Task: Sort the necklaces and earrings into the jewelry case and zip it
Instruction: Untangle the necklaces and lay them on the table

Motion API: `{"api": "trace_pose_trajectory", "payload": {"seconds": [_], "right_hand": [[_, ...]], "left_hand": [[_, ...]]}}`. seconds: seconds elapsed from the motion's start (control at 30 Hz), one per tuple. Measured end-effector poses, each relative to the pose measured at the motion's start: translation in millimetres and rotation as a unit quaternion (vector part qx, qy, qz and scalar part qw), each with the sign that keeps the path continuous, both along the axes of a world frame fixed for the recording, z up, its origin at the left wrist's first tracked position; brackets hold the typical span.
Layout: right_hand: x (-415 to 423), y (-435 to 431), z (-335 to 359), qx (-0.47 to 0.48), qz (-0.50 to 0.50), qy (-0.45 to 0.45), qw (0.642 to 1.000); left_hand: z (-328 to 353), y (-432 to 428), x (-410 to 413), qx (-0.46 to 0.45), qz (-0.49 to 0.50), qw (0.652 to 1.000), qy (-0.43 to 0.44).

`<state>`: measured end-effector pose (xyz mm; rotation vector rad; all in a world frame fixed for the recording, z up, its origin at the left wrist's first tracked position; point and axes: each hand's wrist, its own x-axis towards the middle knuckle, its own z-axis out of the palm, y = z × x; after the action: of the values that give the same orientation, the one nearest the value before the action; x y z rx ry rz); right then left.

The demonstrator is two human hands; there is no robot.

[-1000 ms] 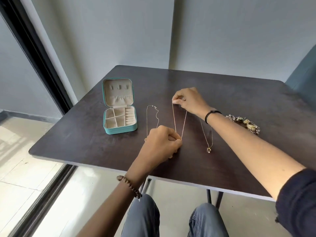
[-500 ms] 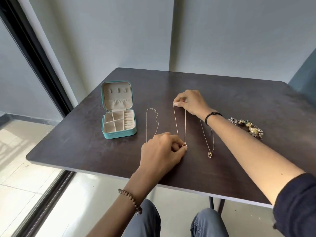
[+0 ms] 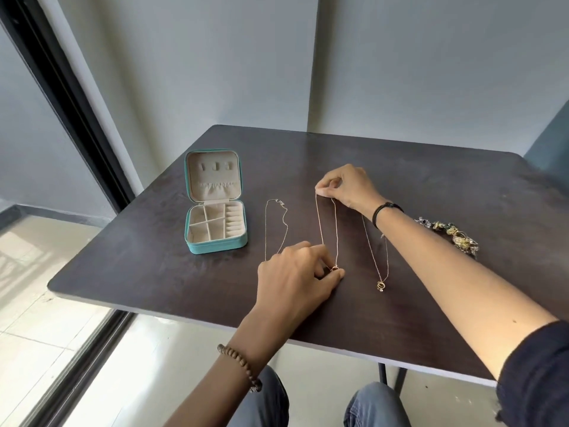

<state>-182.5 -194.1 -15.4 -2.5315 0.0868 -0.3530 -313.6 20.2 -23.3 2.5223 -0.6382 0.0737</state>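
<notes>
A teal jewelry case (image 3: 215, 245) stands open on the dark table (image 3: 431, 186), lid upright, its beige compartments bare. Three thin necklaces lie side by side to its right. The middle necklace (image 3: 320, 223) is stretched along the table: my right hand (image 3: 348, 184) pinches its far end, and my left hand (image 3: 300, 272) pinches its small pendant at the near end. The left necklace (image 3: 266, 229) lies loose, partly hidden under my left hand. The right necklace (image 3: 374, 257) ends in a gold ring pendant near my right forearm. A heap of earrings (image 3: 455, 237) sits far right.
The table's front edge runs just behind my left wrist, with my knees below it. A grey wall stands behind the table, and a dark window frame runs down the left side. Bare tabletop lies beyond my right hand.
The middle necklace has been drawn straighter and narrower; my left hand slid slightly nearer with the pendant between its fingertips. The right hand has held its place at the far end.
</notes>
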Motion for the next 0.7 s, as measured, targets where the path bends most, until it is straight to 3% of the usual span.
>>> {"api": "trace_pose_trajectory", "payload": {"seconds": [0.4, 0.7], "right_hand": [[-16, 8, -5, -0.03, -0.021, -0.047, 0.998], [-41, 31, 10, -0.056, 0.006, -0.028, 0.998]], "left_hand": [[8, 9, -3, -0.039, -0.009, 0.998, 0.057], [13, 26, -5, -0.02, 0.035, 0.999, 0.017]]}}
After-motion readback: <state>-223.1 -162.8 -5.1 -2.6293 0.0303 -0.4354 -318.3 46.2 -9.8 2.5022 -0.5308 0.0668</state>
